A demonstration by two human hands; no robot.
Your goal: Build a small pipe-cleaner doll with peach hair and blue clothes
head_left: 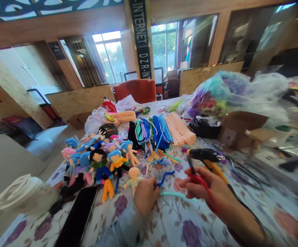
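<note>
My left hand (pixel 146 197) is closed low over the table, with a bent dark blue pipe cleaner (pixel 165 175) coming out of its fingertips. Touching or just beside its knuckles is a small bald peach doll (pixel 133 177) in pale green; whether the fingers also hold it I cannot tell. My right hand (pixel 210 187) grips red-handled scissors (pixel 202 182), their dark blades pointing up and away from me. A mint green pipe cleaner (pixel 176 195) lies on the cloth between both hands. Left of them is a pile of finished-looking pipe cleaner dolls (pixel 97 157).
Bundles of blue pipe cleaners (pixel 161 130) and peach pipe cleaners (pixel 181 128) lie ahead. A glue gun (pixel 205 155) is beyond my right hand, near a cardboard box (pixel 238 128). A phone (pixel 77 216) and a white lidded container (pixel 29 195) are at left, on the flowered tablecloth (pixel 169 223).
</note>
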